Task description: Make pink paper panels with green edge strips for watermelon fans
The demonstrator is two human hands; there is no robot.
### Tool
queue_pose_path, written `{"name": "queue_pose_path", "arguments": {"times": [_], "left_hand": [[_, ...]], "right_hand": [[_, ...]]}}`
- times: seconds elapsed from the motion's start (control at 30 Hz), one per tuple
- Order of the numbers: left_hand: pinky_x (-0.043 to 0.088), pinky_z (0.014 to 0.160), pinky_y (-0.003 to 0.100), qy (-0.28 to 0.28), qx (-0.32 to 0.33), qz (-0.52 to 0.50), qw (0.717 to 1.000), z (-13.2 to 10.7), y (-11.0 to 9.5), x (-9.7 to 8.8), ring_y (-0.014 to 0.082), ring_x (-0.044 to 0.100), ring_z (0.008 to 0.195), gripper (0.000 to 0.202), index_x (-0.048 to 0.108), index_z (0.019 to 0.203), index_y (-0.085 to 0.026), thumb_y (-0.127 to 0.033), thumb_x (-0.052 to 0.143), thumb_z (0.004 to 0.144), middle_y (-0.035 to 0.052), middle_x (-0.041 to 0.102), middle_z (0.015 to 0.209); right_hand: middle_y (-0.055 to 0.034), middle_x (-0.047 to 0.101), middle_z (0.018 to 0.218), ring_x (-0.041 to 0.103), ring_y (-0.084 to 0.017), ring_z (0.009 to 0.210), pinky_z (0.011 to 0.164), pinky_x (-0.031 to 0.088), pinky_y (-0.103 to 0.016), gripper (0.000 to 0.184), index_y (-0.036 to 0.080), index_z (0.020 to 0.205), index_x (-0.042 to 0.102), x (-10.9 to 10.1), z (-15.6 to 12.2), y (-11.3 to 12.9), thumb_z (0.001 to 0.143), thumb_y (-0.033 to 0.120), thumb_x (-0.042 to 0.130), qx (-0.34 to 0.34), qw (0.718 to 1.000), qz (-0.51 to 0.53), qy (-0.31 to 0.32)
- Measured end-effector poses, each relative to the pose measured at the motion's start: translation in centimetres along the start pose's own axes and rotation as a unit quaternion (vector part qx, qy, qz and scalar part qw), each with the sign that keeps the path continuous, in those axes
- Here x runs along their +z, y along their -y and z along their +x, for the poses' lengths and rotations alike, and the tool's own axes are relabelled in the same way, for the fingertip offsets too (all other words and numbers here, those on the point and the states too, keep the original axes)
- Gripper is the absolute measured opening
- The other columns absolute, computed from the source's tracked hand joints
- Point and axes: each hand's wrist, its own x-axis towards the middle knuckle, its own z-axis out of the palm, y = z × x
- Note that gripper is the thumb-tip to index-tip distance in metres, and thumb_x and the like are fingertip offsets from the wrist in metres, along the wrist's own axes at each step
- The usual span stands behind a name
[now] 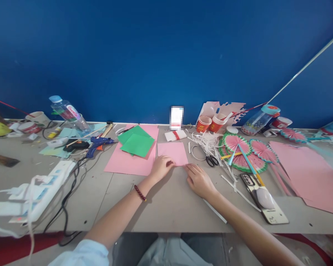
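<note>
A small pink paper sheet (172, 152) lies flat on the grey table (166, 207) in front of me. My left hand (161, 168) rests on its near left corner, fingers curled and pinching the edge. My right hand (199, 180) lies at the near right corner, fingers stretched toward the paper's edge and touching it. A beaded bracelet (140, 193) is on my left wrist.
A large pink sheet (133, 162) with green papers (137, 143) lies left; a blue glue gun (100, 142), power strip (44, 188) and bottle (68, 112) farther left. Scissors (211, 159), paper strips, watermelon fans (240, 151), cups (211, 123), a phone (263, 199) and pink sheets (308, 173) lie right.
</note>
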Motion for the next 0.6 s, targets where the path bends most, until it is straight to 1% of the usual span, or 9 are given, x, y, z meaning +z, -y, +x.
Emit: {"name": "queue_pose_path", "arguments": {"times": [0.07, 0.17, 0.3, 0.43, 0.6], "left_hand": [[0.043, 0.075, 0.03, -0.001, 0.005, 0.002, 1.0, 0.01, 0.1, 0.02, 0.0171, 0.06, 0.079, 0.012, 0.069, 0.077, -0.02, -0.03, 0.065, 0.084, 0.0015, 0.069, 0.08], [0.043, 0.076, 0.029, 0.002, 0.01, 0.009, 1.0, 0.07, 0.17, -0.02, 0.0174, 0.06, 0.08, 0.011, 0.068, 0.077, -0.02, -0.026, 0.064, 0.085, 0.0019, 0.069, 0.081], [0.043, 0.077, 0.029, 0.008, 0.002, 0.003, 1.0, 0.1, 0.01, -0.2, 0.0173, 0.06, 0.081, 0.01, 0.067, 0.076, -0.019, -0.023, 0.064, 0.084, 0.0022, 0.069, 0.082], [0.044, 0.072, 0.027, 0.007, -0.016, -0.004, 1.0, 0.05, -0.09, -0.22, 0.0165, 0.059, 0.076, 0.009, 0.067, 0.078, -0.019, -0.026, 0.065, 0.083, 0.0023, 0.067, 0.077], [0.043, 0.068, 0.026, 0.002, -0.039, -0.002, 0.999, 0.01, -0.2, -0.17, 0.0153, 0.057, 0.071, 0.007, 0.066, 0.082, -0.019, -0.026, 0.064, 0.083, 0.0008, 0.064, 0.073]], "right_hand": [[-0.0141, 0.063, 0.117, 0.054, -0.026, 0.113, 0.096, 0.047, -0.043, 0.046, 0.012, 0.125, 0.057, -0.2, 0.2, 0.17, 0.081, 0.008, 0.043, 0.003, 1.0, 0.001, 0.011], [-0.0134, 0.063, 0.116, 0.052, -0.027, 0.112, 0.096, 0.046, -0.044, 0.045, 0.012, 0.124, 0.058, -0.47, 0.42, 0.36, 0.081, 0.008, 0.044, 0.001, 1.0, -0.001, 0.027], [-0.0143, 0.06, 0.119, 0.051, -0.027, 0.113, 0.096, 0.045, -0.043, 0.045, 0.011, 0.124, 0.058, -0.54, 0.44, 0.41, 0.081, 0.008, 0.043, 0.003, 0.999, -0.013, 0.038], [-0.0153, 0.059, 0.122, 0.052, -0.027, 0.111, 0.096, 0.043, -0.042, 0.045, 0.009, 0.125, 0.056, -0.5, 0.35, 0.34, 0.081, 0.008, 0.043, -0.002, 0.999, -0.021, 0.046], [-0.0128, 0.062, 0.118, 0.053, -0.025, 0.109, 0.093, 0.042, -0.04, 0.046, 0.013, 0.125, 0.057, -0.92, 0.49, 0.42, 0.081, 0.008, 0.045, -0.003, 0.999, -0.015, 0.04]]}}
